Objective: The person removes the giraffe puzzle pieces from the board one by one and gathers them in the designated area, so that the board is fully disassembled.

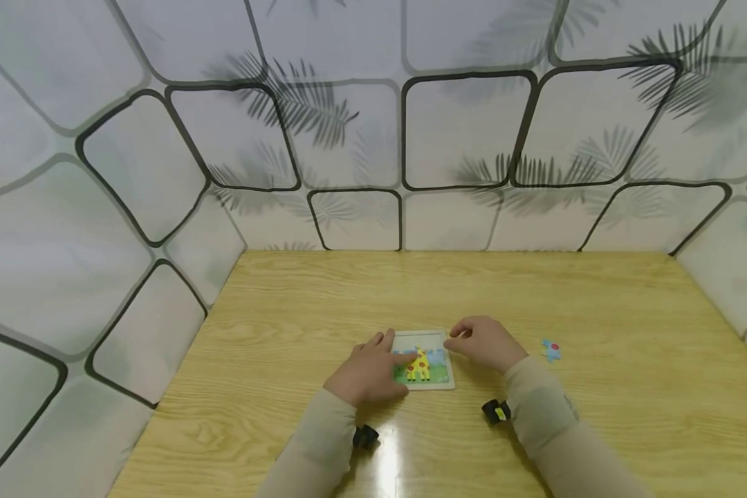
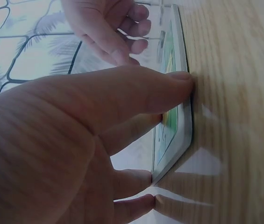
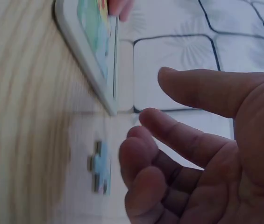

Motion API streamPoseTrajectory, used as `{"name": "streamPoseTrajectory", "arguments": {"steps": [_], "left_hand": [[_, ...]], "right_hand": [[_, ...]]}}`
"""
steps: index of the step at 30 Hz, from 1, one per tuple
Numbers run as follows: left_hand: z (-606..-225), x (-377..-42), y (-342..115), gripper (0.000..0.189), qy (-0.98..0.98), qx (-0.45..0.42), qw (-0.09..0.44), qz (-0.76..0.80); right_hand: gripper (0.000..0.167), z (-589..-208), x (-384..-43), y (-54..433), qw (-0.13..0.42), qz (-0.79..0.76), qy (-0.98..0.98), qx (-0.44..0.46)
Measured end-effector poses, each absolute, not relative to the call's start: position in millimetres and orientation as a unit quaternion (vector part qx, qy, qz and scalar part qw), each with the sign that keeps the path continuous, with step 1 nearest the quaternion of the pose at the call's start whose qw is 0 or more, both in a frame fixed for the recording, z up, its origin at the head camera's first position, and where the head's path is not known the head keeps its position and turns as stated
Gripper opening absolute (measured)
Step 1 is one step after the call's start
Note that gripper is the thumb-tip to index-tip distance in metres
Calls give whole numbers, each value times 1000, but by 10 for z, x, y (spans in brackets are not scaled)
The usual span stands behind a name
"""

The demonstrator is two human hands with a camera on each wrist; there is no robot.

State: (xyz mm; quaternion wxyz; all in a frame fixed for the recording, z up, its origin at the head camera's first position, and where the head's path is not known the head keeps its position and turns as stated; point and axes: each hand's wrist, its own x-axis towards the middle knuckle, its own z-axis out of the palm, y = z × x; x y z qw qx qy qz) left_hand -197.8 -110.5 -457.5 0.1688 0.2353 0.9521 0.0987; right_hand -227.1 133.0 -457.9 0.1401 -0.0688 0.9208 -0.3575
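A white-framed puzzle board (image 1: 432, 386) lies flat on the table, with a yellow giraffe (image 1: 419, 368) with red spots on its blue and green picture. My left hand (image 1: 369, 373) rests over the board's left side, fingers spread. Its index finger touches the giraffe; in the left wrist view the thumb presses on the frame (image 2: 185, 112). Just beyond the board's upper right corner hovers my right hand (image 1: 487, 340), fingers loosely curled. The right wrist view shows nothing between its thumb and fingers. A small blue puzzle piece (image 1: 551, 350) with a red spot lies right of that hand.
The wooden table (image 1: 274, 318) meets patterned wall panels (image 1: 355, 218) at the back and sides. A black wrist camera (image 1: 493, 412) sits under the right sleeve, and another black camera (image 1: 366, 437) by the left sleeve.
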Motion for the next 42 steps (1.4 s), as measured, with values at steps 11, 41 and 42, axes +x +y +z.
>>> {"name": "streamPoseTrajectory", "arguments": {"steps": [11, 41, 42], "left_hand": [[-4596, -1976, -1139, 60, 951, 248, 160, 98], [-4559, -1968, -1133, 60, 952, 238, 164, 103], [-4561, -1967, -1130, 60, 952, 238, 163, 102]], "right_hand": [[32, -4616, -2184, 1056, 147, -287, 943, -87], [24, -4634, -2193, 1016, 144, -312, 930, -130], [24, -4633, -2186, 1024, 142, -312, 930, -135]]}}
